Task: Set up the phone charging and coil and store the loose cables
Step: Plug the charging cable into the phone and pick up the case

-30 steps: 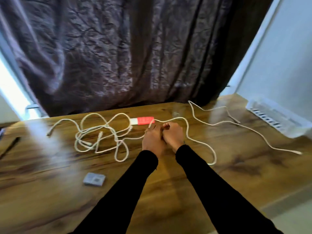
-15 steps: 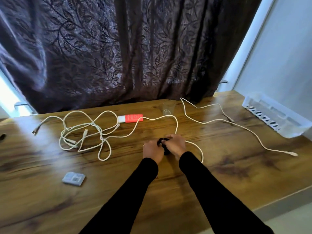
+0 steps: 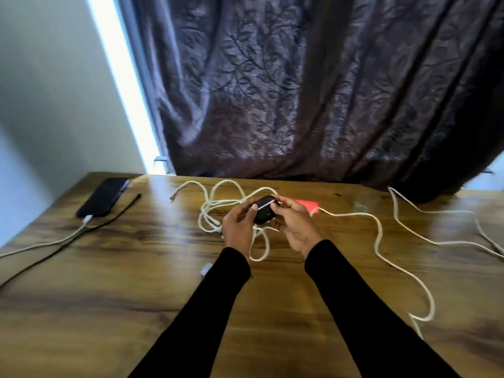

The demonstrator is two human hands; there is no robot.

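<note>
Both hands hold a small black oval coil (image 3: 264, 213) with a thin white band across it, lifted above the wooden table (image 3: 114, 290). My left hand (image 3: 237, 231) grips its left side and my right hand (image 3: 296, 223) cups its right side. Behind my hands lies a tangle of white cables (image 3: 218, 208). A red and white power bank (image 3: 308, 205) sits just right of my right hand, partly hidden by it. A long white cable (image 3: 379, 241) runs from it toward the right front. A black phone (image 3: 105, 196) lies at the far left with a white cable (image 3: 49, 242) plugged in.
A thin black cable (image 3: 81, 236) runs beside the phone toward the left edge. Another white cable (image 3: 436, 227) snakes along the right side. A small grey adapter (image 3: 206, 268) peeks out by my left sleeve. A dark patterned curtain (image 3: 300, 91) hangs behind the table.
My hands have lifted the black coil off the table and toward the cable tangle. The view has swung left, bringing the phone into sight and losing the white tray at right.
</note>
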